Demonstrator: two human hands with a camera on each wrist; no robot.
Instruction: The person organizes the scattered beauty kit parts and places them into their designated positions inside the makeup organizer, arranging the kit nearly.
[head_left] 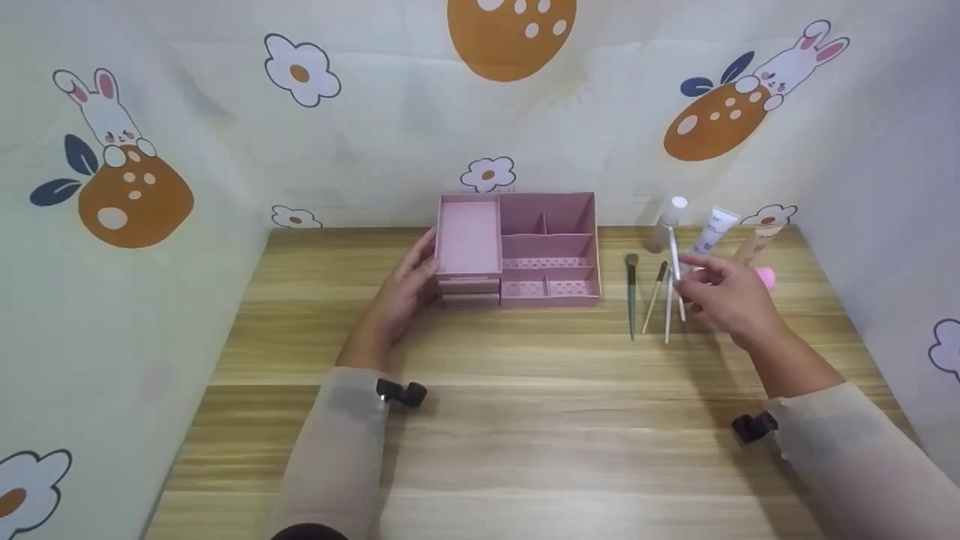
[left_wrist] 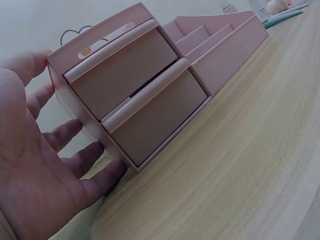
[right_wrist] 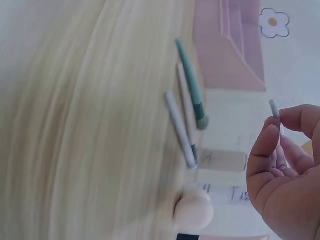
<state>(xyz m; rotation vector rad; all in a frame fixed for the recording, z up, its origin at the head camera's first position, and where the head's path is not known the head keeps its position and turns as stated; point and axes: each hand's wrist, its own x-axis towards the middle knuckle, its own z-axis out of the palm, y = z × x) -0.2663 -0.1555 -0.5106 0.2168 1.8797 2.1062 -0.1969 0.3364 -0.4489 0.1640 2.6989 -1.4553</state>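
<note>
A pink desk organizer stands at the back of the table, with open compartments on its right and two drawers at its left front. My left hand touches its left side, fingers spread, fingertips along the edge of the side wall. To the right of the organizer, my right hand pinches a slim white stick between thumb and fingertips, raised above the table. Beneath and beside that hand lie a green makeup brush, a thin brush and another white stick.
Behind the right hand stand a bottle with a white cap, a white tube and a beige tube. A pink makeup sponge sits beside the hand. Patterned cloth walls border the wooden table.
</note>
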